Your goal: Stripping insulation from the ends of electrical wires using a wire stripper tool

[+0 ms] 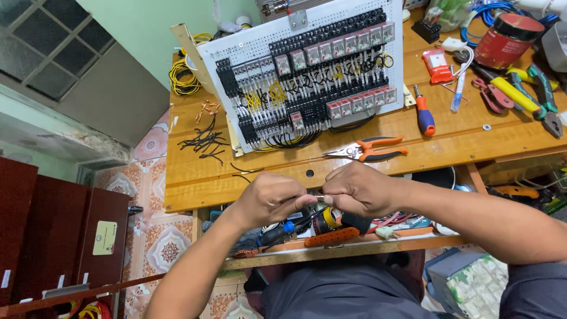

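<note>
Both hands meet at lower centre of the frame: the left hand [269, 199] and right hand [357, 189] are closed, fingertips pinched on a small piece [319, 199] between them, likely a wire end being worked; too small to tell. It looks mid-preparation; next calls for a steady grip. Just above lie the orange-handled pliers [369, 149] on the desk [195, 183], the relay panel [307, 74] beyond, cut wire scraps [204, 142] at left. Nothing blocks the hands.

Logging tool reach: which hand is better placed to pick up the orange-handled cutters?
Probably the right hand: the orange-handled cutters lie on the bench just above it, while the left hand sits farther off.
</note>
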